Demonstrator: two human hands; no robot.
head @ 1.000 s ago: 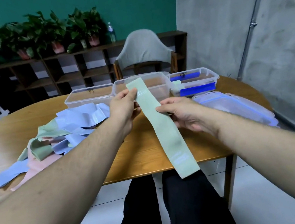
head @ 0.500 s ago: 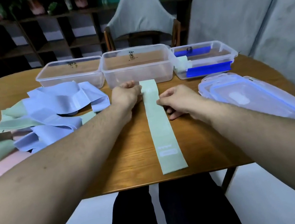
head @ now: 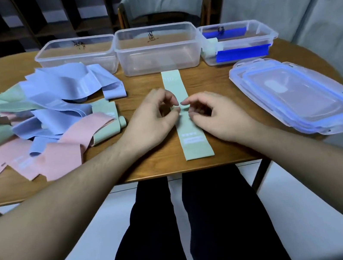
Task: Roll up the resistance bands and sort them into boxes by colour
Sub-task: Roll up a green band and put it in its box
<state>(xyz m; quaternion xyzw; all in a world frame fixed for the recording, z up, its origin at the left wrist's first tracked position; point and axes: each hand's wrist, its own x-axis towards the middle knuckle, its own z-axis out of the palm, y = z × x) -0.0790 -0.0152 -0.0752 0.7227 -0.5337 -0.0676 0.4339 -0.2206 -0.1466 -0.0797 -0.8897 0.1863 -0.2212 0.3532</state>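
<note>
I see the green band [head: 182,114] lying flat and lengthwise on the table [head: 149,165], its far end just short of the middle box [head: 158,49]. Both hands sit over its middle: the left hand [head: 153,119] and right hand [head: 215,113] have curled fingers, fingertips meeting on the band (whether they pinch it, I cannot tell). A heap of bands [head: 37,120] lies left, lids [head: 296,95] right.

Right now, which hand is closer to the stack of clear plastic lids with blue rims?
Right. The right hand is beside the stack of clear plastic lids; the left hand is farther off, across the green band.
</note>
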